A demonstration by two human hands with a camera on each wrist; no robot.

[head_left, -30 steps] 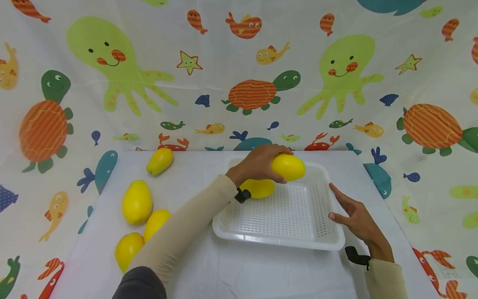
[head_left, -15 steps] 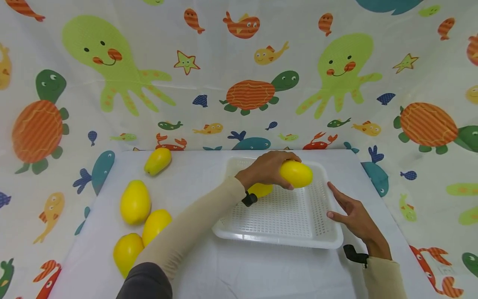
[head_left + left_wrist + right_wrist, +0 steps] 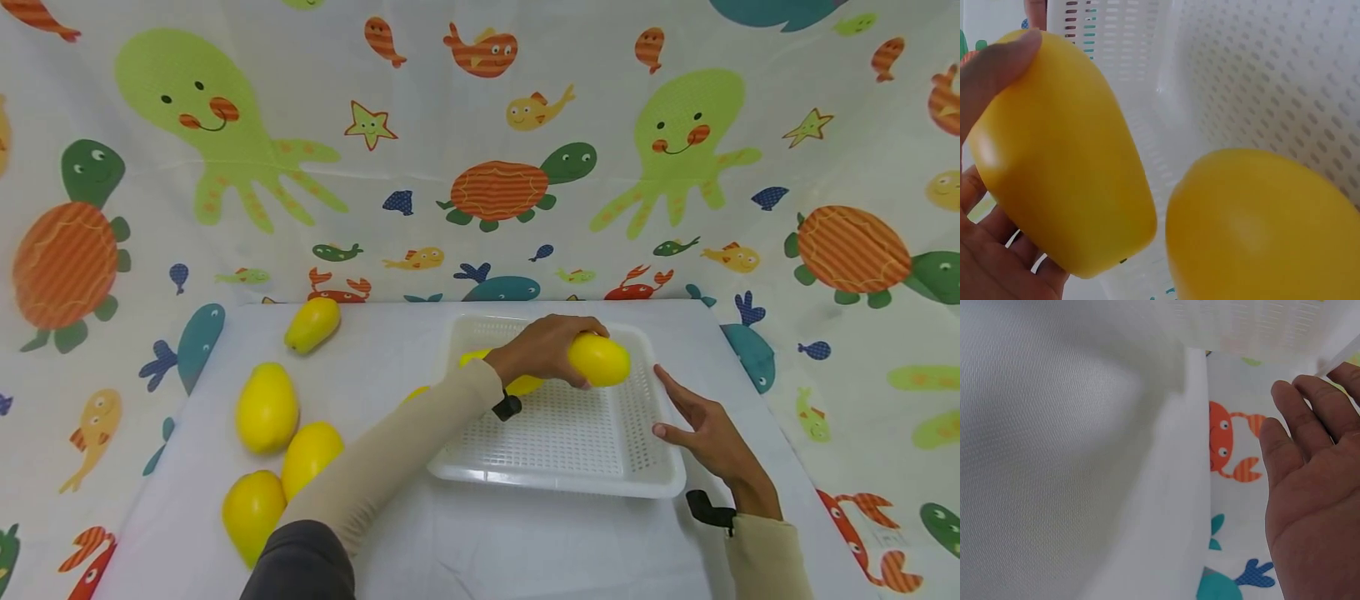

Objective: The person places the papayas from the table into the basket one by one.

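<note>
Held yellow fruit (image 3: 600, 360) in left grip (image 3: 547, 348), over far right part of white basket (image 3: 555, 483). Grasped with thumb (image 3: 1000, 78) across one side and bent fingers against the other. Saw second fruit (image 3: 527, 386) inside basket, just beside, with narrow gap in left wrist view. Could not tell clearance between held fruit and basket floor.

Judged setting-down to be the step in hand. Rated slow, controlled lowering best, long side down, clear of basket wall and neighbouring fruit. Expected smooth, rounded surface to roll if dropped; advised full floor contact before slackening fingers, then straight withdrawal upward. Also advised keeping black wrist camera (image 3: 507, 407) off second fruit, given close spacing there.

Noted left arm in beige sleeve (image 3: 405, 450) slanting across from lower left, over near left side of basket, back of hand uppermost. Found right grip (image 3: 708, 429) beside right basket wall, holding nothing, with fingers extended and thumb spread toward rim; could not tell light touch from near miss. Considered it well placed for steadying. Counted four more fruits (image 3: 267, 408) on counter (image 3: 525, 542), left of basket, plus partial yellow edge (image 3: 417, 392) beyond sleeve.
</note>
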